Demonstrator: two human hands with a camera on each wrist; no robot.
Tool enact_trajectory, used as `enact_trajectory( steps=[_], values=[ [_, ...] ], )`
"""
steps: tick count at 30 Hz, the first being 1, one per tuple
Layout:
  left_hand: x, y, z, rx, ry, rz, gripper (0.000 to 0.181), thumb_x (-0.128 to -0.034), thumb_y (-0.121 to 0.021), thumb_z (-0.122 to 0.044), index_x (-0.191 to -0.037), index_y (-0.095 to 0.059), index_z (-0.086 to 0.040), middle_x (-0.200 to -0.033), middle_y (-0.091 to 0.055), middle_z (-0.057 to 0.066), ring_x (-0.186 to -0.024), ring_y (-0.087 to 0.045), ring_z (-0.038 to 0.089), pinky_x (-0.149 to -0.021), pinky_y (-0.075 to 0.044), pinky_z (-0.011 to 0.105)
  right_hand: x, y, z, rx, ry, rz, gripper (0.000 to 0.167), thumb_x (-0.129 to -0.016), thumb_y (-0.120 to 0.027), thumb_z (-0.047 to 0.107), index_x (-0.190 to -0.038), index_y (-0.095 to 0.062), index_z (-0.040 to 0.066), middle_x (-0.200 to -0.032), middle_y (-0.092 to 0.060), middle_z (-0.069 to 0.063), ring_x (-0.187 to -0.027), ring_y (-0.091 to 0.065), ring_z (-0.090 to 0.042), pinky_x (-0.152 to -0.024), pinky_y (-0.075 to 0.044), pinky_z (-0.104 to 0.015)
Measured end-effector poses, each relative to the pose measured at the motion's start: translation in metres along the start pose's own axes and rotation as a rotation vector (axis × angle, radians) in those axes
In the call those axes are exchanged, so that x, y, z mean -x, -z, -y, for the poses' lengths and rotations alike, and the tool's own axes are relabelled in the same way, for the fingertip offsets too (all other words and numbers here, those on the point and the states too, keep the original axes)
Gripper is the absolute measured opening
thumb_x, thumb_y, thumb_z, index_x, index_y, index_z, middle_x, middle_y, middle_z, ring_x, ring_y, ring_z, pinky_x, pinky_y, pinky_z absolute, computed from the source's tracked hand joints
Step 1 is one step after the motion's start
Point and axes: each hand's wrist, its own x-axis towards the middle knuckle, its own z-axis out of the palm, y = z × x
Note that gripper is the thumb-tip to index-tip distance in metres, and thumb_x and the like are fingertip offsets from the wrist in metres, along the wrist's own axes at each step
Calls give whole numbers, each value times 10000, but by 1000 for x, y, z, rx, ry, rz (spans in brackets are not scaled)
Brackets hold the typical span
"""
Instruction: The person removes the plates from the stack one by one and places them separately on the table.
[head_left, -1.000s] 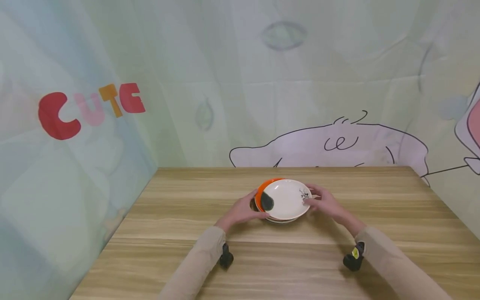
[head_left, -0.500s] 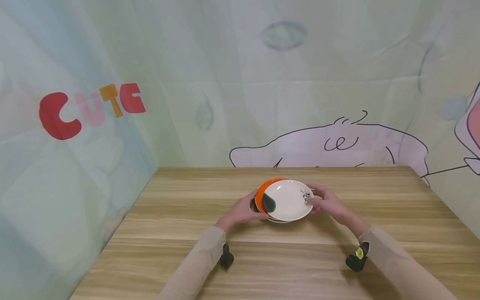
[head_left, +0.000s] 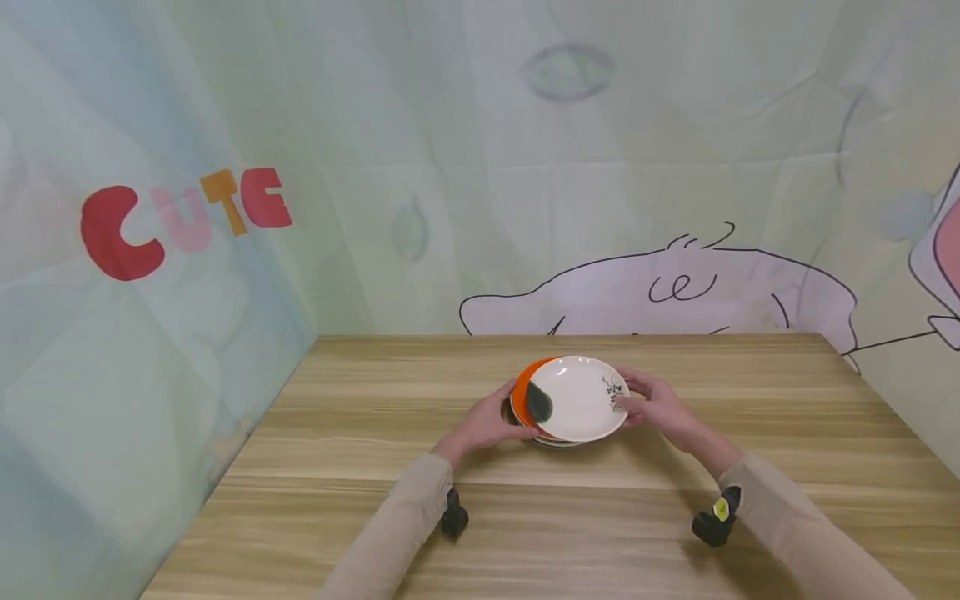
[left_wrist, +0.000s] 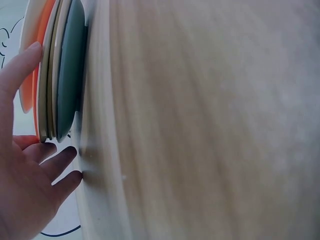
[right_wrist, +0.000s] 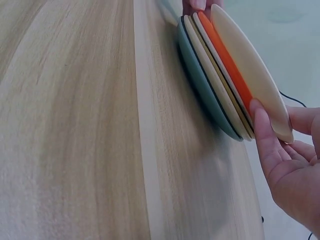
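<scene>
Two hands are busy with a stack of plates (left_wrist: 52,75) in the middle of the far part of a wooden table (head_left: 570,542). The right hand (head_left: 663,410) pinches the right edge of the white plate (head_left: 573,398), thumb on top and fingers under it. That plate has a dark green patch on its left and a little dark plant drawn on its right. Its right side is up a bit, off the orange plate (head_left: 523,385) below. The left hand (head_left: 482,421) curls round the left side of the stack, its thumb on the near side. A blue-green plate (left_wrist: 71,75) is at the bottom.
</scene>
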Motion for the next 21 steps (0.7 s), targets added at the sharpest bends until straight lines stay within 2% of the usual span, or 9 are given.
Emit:
enact_trajectory(
  steps=[3, 11, 21],
  values=[
    [0, -1, 0, -9, 8, -6, 987, -664, -770, -450, -1447, -239, -168, -1435, -349, 50, -1295, -336, 247, -1051, -295, 457, 1, 0, 0, -16, -3, -5, 594, -897, -504, 7, -1389, -191, -106, -1349, -299, -351, -750, -598, -109, -690, -548, -313],
    [2, -1, -1, -11, -18, -18, 949, -674, -772, -421, -1437, -267, -168, -1412, -385, 53, -1284, -356, 235, -1074, -262, 429, 1, 4, -1, -83, -9, -23, 603, -907, -500, 22, -1397, -170, -96, -1374, -253, -349, -721, -604, -107, -669, -547, -264],
    [2, 0, -2, -11, 13, -10, 976, -671, -775, -419, -1444, -244, -145, -1440, -337, 62, -1307, -318, 244, -1072, -266, 432, 1, 10, 2, -76, -11, -40, 607, -900, -506, 24, -1401, -181, -83, -1374, -269, -334, -701, -602, -112, -711, -550, -346]
  ],
)
